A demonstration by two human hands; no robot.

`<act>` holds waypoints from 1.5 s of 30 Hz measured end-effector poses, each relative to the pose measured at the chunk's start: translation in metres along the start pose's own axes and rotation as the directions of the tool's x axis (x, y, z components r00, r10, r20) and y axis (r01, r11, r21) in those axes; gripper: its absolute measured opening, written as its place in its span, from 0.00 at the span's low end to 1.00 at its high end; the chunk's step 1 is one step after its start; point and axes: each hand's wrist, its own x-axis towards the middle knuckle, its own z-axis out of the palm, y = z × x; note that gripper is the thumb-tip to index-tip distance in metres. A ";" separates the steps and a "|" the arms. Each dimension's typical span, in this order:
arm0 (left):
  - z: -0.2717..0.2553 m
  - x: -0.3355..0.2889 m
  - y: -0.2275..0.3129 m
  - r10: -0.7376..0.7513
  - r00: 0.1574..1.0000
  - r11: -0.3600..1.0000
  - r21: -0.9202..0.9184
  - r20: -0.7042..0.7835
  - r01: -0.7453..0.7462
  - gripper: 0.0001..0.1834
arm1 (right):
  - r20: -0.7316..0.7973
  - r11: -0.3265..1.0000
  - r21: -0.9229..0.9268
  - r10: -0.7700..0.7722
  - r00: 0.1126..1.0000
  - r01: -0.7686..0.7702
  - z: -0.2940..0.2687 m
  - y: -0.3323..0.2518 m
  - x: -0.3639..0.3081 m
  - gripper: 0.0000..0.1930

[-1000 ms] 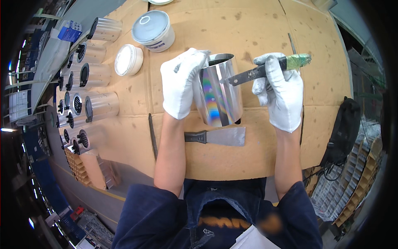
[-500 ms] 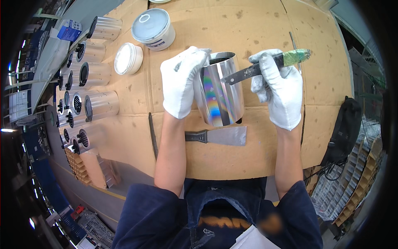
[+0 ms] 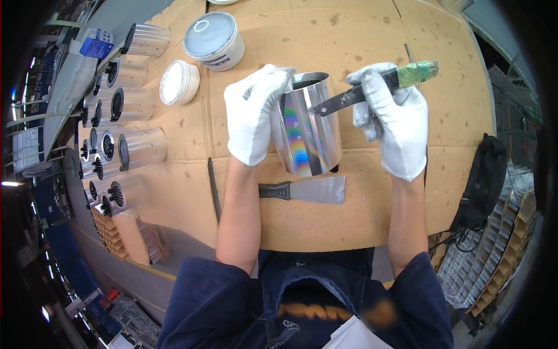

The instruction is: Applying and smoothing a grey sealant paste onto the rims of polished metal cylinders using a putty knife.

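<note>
My left hand point(image 3: 251, 119), in a white glove, grips the rim side of a shiny metal cylinder point(image 3: 308, 134). The cylinder tilts slightly, its dark open end upward, with rainbow reflections down its wall. In my gloved right hand point(image 3: 402, 131) is a flat dark blade point(image 3: 346, 101) with a slanted tip and a green-taped handle. The tip lies over the cylinder's right upper wall; whether it touches cannot be told. Below the cylinder, a putty knife point(image 3: 317, 190) with a dark handle rests on the cardboard.
Cardboard point(image 3: 383, 215) covers the table. A grey-lidded tub point(image 3: 210, 36) and a smaller white tub point(image 3: 179, 83) stand at the far left. Several metal cylinders with black grilles point(image 3: 142, 148) lie along the left edge. A black pouch point(image 3: 485, 177) hangs at the right edge.
My right hand has shifted slightly to the right, and the blade's tip has slid a little left and down across the cylinder. My left hand stays nearly still.
</note>
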 end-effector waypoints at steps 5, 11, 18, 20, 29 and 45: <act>-0.004 0.000 -0.001 -0.007 1.000 1.000 -0.011 0.008 0.007 0.18 | 0.008 1.000 -0.005 -0.001 1.000 0.001 0.004 -0.001 -0.001 0.10; 0.001 0.000 0.000 -0.002 1.000 1.000 -0.022 -0.005 0.002 0.18 | -0.003 0.998 0.062 0.000 1.000 0.000 -0.003 0.001 0.001 0.10; -0.009 0.004 -0.008 0.019 0.998 0.997 -0.076 0.063 -0.015 0.17 | 0.043 0.958 0.277 -0.090 0.995 0.075 -0.017 0.014 -0.009 0.09; -0.009 0.005 -0.008 0.021 0.998 0.993 -0.120 0.063 -0.013 0.17 | -0.018 0.865 0.474 -0.175 0.984 0.163 -0.020 0.031 -0.015 0.10; -0.005 0.004 -0.009 0.027 0.999 0.960 -0.280 0.023 -0.019 0.13 | -0.132 0.847 0.532 0.071 0.989 0.010 -0.013 0.061 -0.045 0.12; -0.008 0.005 -0.009 0.063 0.995 0.989 -0.141 0.082 -0.051 0.14 | -0.070 0.893 0.446 0.094 0.993 -0.053 0.000 0.054 -0.036 0.12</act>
